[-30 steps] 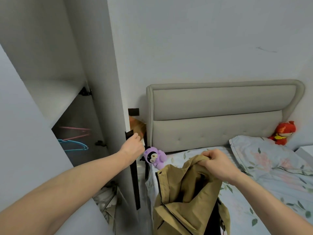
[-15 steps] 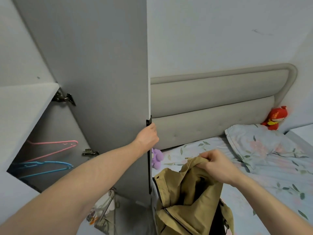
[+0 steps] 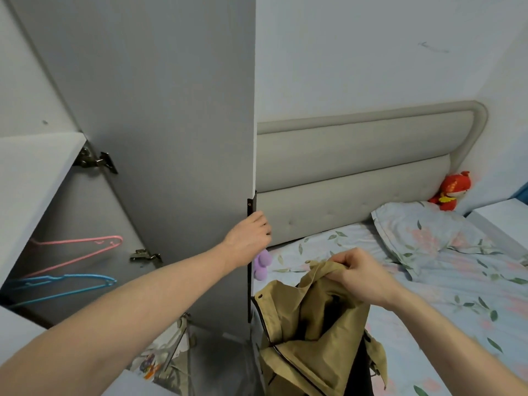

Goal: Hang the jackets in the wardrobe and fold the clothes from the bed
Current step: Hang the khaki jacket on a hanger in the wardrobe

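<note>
We see left hand (image 3: 248, 237) gripping wardrobe door (image 3: 160, 138) edge; right hand (image 3: 361, 277) pinches tan jacket (image 3: 311, 335) over bed (image 3: 428, 295).

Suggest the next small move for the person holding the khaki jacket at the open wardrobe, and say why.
Probably let go of the grey wardrobe door and reach the left hand for the pink wire hanger inside. The door already stands wide open, the right hand grips the khaki cotton jacket by its collar, and the jacket has no hanger in it yet.

2 hangers: pink hanger (image 3: 77, 252), blue hanger (image 3: 61, 284). 1 jacket (image 3: 311, 338). 2 plush toys: red toy (image 3: 453, 190), purple toy (image 3: 261, 265). 1 pillow (image 3: 428, 232).
</note>
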Action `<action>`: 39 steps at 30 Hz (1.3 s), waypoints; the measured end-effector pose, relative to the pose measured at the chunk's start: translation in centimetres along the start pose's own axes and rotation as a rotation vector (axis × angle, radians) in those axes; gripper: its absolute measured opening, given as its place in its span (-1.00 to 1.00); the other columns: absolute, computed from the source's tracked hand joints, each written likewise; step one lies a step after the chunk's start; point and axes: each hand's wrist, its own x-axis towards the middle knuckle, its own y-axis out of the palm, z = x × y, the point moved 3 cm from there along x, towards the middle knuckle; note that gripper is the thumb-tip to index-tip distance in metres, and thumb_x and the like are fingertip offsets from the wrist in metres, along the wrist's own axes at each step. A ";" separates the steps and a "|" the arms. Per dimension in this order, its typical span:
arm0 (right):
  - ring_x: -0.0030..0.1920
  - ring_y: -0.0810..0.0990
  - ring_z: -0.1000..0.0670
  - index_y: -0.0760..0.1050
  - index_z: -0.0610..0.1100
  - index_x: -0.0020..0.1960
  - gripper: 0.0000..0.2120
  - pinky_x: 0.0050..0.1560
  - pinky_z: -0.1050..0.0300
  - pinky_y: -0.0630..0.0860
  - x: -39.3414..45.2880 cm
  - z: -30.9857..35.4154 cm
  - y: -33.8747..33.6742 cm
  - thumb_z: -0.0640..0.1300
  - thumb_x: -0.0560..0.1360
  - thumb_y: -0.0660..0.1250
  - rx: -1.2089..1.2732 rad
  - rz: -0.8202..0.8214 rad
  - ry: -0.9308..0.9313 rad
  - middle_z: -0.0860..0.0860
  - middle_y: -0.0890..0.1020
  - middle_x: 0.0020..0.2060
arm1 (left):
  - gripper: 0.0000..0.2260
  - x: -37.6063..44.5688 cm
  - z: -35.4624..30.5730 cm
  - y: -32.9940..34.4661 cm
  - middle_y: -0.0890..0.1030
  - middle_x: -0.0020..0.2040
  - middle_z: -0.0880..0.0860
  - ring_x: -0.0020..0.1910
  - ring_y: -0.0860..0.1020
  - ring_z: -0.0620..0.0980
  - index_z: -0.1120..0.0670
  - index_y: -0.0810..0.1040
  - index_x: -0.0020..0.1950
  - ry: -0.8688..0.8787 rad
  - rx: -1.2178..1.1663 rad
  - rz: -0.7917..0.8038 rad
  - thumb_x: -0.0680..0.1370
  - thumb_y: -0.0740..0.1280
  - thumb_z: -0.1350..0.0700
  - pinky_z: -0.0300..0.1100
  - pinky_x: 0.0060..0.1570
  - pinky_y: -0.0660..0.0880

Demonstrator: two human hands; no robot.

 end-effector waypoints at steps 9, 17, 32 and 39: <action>-0.15 0.67 -0.20 0.70 -0.11 -0.19 -0.80 -0.12 -0.13 0.63 -1.0 -0.8 -0.3 -0.15 0.54 0.34 0.000 -0.003 -0.022 -0.15 0.70 -0.24 | -0.69 -5.7 -5.8 -2.4 0.65 0.00 -0.04 0.00 0.63 -0.04 -0.06 0.66 0.12 -0.590 -1.685 0.059 0.57 0.31 -0.23 -0.05 0.16 0.56; -0.35 0.45 0.02 0.59 -0.19 -0.25 -0.79 -0.27 0.06 0.42 -2.6 1.3 0.5 -0.11 0.51 0.34 0.007 0.101 -0.149 -0.21 0.56 -0.35 | -0.88 -10.8 -11.8 -1.8 0.70 -0.14 -0.03 -0.10 0.66 -0.02 -0.04 0.66 -0.06 -0.770 -1.529 0.037 0.54 0.44 -0.07 0.09 0.05 0.61; -0.22 0.59 -0.11 0.66 -0.04 -0.17 -0.69 -0.16 -0.05 0.56 0.1 1.6 2.2 0.18 0.52 0.34 -0.293 0.309 -0.352 -0.09 0.66 -0.24 | -0.74 -21.8 -11.3 -10.4 0.55 -0.37 -0.09 -0.39 0.46 -0.11 -0.04 0.51 -0.23 -1.244 -1.117 -0.308 0.59 0.39 -0.13 -0.11 -0.33 0.44; -0.22 0.54 0.09 0.61 0.03 -0.18 -0.87 -0.20 0.27 0.45 1.7 3.0 7.8 -0.03 0.55 0.40 -0.401 0.465 -0.457 0.14 0.58 -0.30 | -0.67 -25.5 -11.6 -10.4 0.51 -0.39 -0.03 -0.36 0.47 -0.01 0.00 0.44 -0.23 -1.360 -0.952 -0.260 0.49 0.31 -0.24 0.01 -0.27 0.49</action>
